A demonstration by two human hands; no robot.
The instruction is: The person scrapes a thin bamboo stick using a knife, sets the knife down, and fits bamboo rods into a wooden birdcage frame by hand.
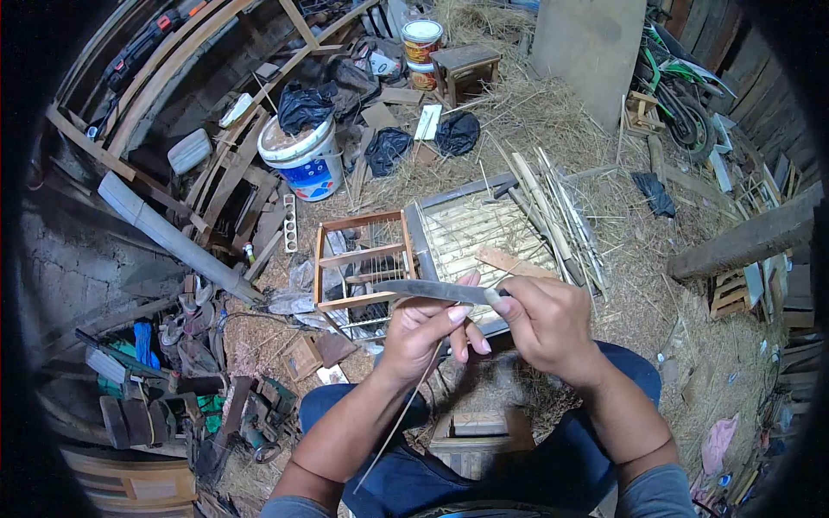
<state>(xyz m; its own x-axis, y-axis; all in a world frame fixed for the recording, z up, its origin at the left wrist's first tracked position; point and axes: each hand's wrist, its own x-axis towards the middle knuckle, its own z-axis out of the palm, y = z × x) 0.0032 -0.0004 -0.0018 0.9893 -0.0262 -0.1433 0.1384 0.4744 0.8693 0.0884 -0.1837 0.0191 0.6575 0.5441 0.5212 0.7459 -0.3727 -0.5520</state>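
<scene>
A dark, flat knife blade (432,290) lies level between my hands, its tip pointing left. My right hand (548,319) is closed round the handle end, with the thumb by the base of the blade. Just under the blade, my left hand (427,332) pinches a thin strip (399,420) that runs down and left toward my lap. Whether the blade touches the strip is hidden by my fingers. Beyond my hands is a slatted panel (484,229) with long thin sticks (553,216) on its right side, and beside it a small wooden frame with wires (363,256).
A white bucket (304,164) with a black bag stands at the upper left, near a wooden stool (466,69). Tools and scraps lie at the lower left. A thick beam (743,237) juts in from the right. Straw covers the ground.
</scene>
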